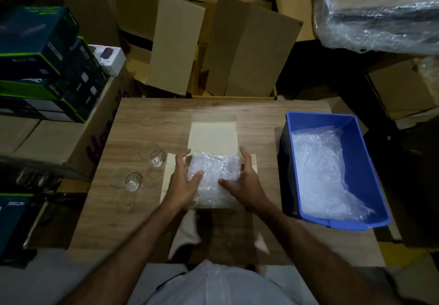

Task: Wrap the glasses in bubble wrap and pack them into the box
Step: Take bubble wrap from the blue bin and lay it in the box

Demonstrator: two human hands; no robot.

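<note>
Far left on the pale wood-grain table [142,124] we see two clear drinking glasses [152,154] lying bare, well apart from the wrap supply, so we judge they wait their turn. Next, our left hand [183,181] rests on the crumpled clear bubble-wrap bundle [213,179], fingers spread and straight, thumb over the top, pressing rather than gripping. The bundle sits in the small open white cardboard box [213,136], lid flap laid back away from us and side flaps splayed so the mouth stays free. We cannot tell whether a glass is inside the bundle. Our right hand [244,181] mirrors it, fingers apart along the box's right wall, thumb on the wrap, probably seating the bundle down. At right, the blue plastic bin [356,162] holds loose bubble-wrap sheets [320,167], within reach for the next glass.
</note>
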